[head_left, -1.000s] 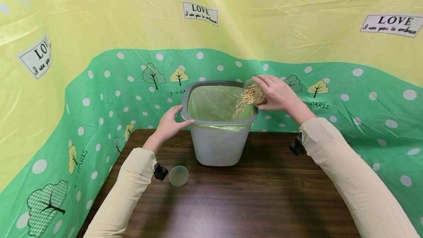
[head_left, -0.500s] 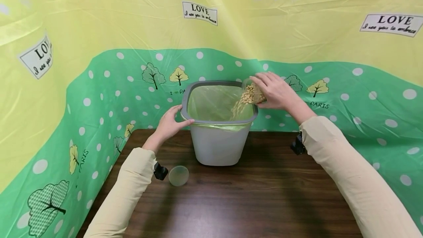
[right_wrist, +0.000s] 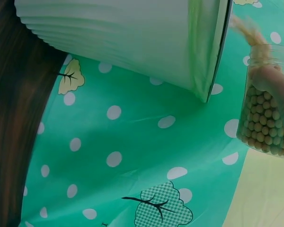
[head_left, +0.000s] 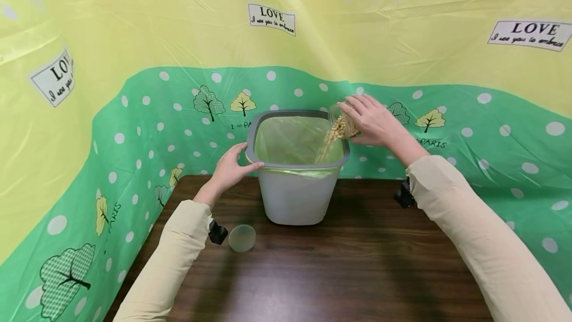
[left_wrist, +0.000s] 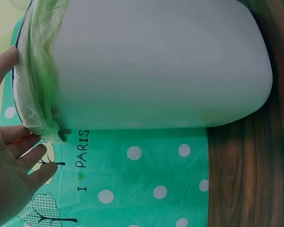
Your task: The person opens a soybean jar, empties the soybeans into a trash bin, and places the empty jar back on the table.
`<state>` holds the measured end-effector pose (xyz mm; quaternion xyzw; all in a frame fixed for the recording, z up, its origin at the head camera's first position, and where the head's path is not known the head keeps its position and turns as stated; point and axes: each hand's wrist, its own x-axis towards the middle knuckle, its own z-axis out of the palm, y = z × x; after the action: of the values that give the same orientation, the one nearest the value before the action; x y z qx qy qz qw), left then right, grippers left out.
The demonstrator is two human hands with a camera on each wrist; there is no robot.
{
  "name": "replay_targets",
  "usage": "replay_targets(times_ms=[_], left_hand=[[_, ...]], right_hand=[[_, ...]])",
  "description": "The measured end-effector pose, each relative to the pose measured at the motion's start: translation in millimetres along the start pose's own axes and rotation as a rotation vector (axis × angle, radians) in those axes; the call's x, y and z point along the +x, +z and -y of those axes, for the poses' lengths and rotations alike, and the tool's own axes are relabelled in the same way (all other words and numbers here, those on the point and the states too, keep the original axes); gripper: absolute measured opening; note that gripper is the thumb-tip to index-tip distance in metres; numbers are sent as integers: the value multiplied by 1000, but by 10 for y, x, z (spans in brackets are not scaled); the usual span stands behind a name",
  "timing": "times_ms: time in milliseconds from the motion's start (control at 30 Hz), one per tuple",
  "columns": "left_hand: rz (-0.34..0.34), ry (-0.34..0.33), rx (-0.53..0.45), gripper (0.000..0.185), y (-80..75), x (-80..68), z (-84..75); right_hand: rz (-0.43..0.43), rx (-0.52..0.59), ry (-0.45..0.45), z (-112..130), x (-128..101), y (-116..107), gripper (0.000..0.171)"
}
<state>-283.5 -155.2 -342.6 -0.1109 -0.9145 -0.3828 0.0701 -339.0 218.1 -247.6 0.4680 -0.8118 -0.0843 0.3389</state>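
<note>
A white bin [head_left: 295, 198] with a grey rim [head_left: 277, 113] and a green bag liner [head_left: 292, 140] stands at the back of the dark wooden table [head_left: 339, 277]. My right hand [head_left: 373, 123] grips a clear jar of beans [head_left: 340, 124], tipped over the bin's right rim, and beans stream into the liner. In the right wrist view the jar [right_wrist: 265, 118] is still partly full. My left hand [head_left: 230, 167] holds the bin's left rim, thumb over the edge; the left wrist view shows its fingers [left_wrist: 19, 165] beside the bin wall [left_wrist: 156, 66].
A round clear lid [head_left: 242, 237] lies on the table near my left forearm. A yellow and green printed plastic sheet [head_left: 134, 113] walls in the table on the left, back and right.
My right hand has raised and tipped the jar a little more, and fewer beans show in it. The left hand and bin have stayed put.
</note>
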Motion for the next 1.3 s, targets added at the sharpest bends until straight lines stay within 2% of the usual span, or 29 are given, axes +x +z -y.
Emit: replay_targets(times_ms=[467,800,1300], left_hand=[[5,-7,-17,84,-1,2,0],[-4,-1,-17,83,-4,9,9],[4,1,-32,82,-7,2,5]], right_hand=[[67,-86,-30,32,46,-34,102],[95,-93,-44,30,46,-11,98],[66,-152,-131,49,82,57,89]])
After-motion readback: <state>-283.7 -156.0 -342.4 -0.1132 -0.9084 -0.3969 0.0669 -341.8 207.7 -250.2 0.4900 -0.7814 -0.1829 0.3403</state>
